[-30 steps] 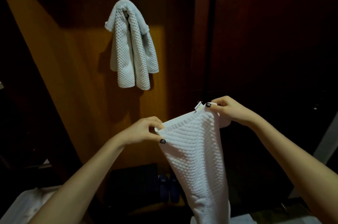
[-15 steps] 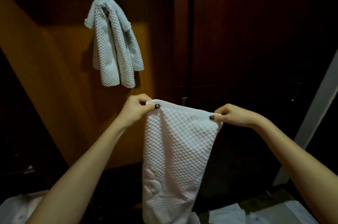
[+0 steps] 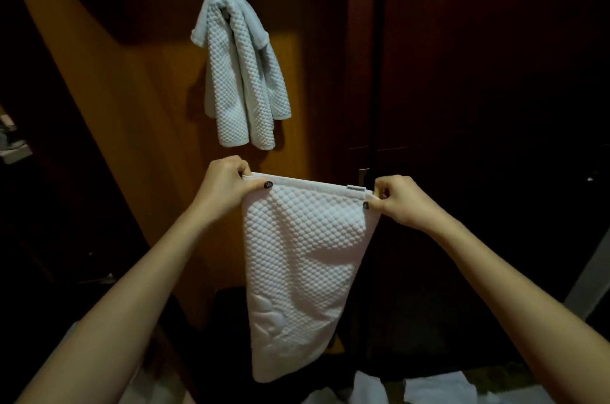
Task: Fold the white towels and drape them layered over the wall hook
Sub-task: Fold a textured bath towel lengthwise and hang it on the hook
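Left hand (image 3: pixel 227 184) pinches the left top corner of the held towel (image 3: pixel 303 271), a white waffle-weave one, thumb in front and fingers curled behind. Far above it, a second white towel, the hung towel (image 3: pixel 242 73), is draped on the wooden wall panel (image 3: pixel 148 139), hiding the hook beneath its crown. Right hand (image 3: pixel 401 202) pinches the right corner just past a small label (image 3: pixel 356 187), so the hem runs taut and level and the cloth hangs straight.

This looks like squaring up before a fold. Keep the hem tight, bring the corners together so the edges match, then lift the fold over the hung towel without dragging it off.

Count: two hands, two clear towels. At least two white cloth patches (image 3: pixel 439 387) lie at the near right, perhaps more towels.
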